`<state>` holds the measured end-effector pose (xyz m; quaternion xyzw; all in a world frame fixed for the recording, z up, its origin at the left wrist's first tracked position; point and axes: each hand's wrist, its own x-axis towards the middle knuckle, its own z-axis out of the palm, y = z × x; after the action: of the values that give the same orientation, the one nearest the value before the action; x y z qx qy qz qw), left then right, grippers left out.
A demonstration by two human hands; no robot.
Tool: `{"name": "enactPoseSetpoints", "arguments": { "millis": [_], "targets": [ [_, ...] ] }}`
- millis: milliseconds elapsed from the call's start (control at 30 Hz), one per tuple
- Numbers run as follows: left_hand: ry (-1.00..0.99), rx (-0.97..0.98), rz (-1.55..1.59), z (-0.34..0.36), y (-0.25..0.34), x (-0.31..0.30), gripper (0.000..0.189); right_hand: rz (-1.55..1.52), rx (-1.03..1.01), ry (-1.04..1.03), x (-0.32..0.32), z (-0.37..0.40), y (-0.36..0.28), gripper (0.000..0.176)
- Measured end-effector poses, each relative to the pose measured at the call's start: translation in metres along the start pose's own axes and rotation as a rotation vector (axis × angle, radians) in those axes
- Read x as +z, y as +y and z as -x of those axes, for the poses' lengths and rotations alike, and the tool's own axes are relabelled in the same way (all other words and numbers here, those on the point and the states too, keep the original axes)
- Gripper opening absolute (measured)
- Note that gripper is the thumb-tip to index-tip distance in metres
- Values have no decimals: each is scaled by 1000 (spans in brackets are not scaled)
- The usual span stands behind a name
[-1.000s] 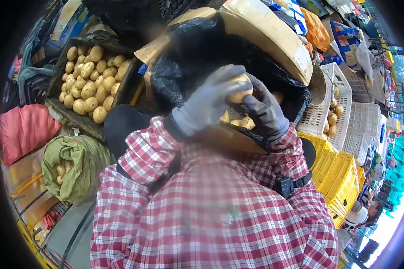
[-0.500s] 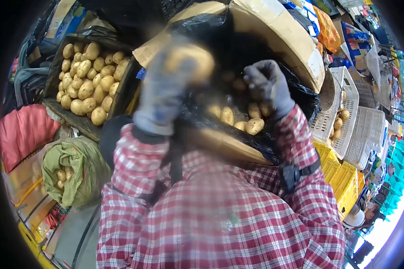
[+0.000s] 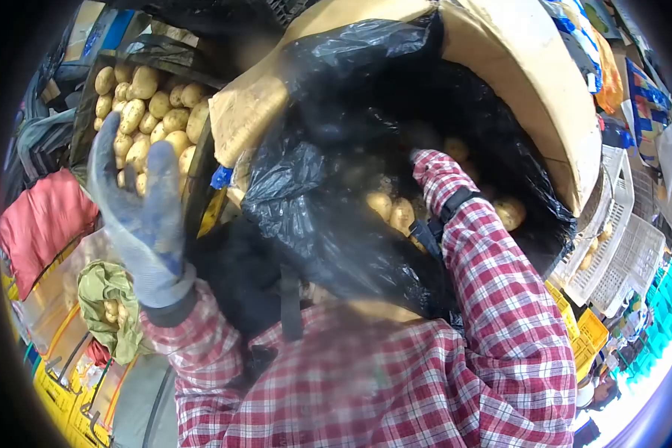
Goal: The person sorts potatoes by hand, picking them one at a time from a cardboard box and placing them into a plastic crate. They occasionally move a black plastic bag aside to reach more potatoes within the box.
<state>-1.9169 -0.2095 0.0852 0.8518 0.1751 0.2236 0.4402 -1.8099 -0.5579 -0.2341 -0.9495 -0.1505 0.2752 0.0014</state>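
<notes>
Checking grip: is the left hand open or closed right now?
Open: the left hand is spread, fingers apart, nothing visible in it.

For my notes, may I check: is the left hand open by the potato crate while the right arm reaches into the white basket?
Not quite: in the head view the right arm reaches into the bag-lined box, not the white basket. The left hand is open by the crate.

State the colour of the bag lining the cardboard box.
Black; the bag shows best in the head view.
</notes>
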Motion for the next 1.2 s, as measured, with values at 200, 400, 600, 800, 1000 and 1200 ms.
{"name": "enactPoseSetpoints", "arguments": {
  "millis": [200, 400, 600, 800, 1000, 1200],
  "targets": [
    [-210, -239, 729, 21, 32, 20, 43, -1033, -98, -124, -60, 46, 11, 61],
    [-545, -78, 985, 67, 43, 50, 39, -1749, -297, -163, -174, 193, -29, 81],
    [-608, 948, 103, 107, 69, 77, 55, -1838, -429, 3, -199, 272, -74, 87],
    [-1277, -741, 1043, 101, 65, 70, 68, -1894, -380, 149, -196, 303, -84, 79],
    [-845, 105, 1000, 124, 54, 77, 64, -1744, -302, 168, -218, 307, -103, 68],
    [-819, -148, 1192, 92, 68, 30, 70, -1446, -726, 237, -224, 266, -122, 67]
  ]
}}
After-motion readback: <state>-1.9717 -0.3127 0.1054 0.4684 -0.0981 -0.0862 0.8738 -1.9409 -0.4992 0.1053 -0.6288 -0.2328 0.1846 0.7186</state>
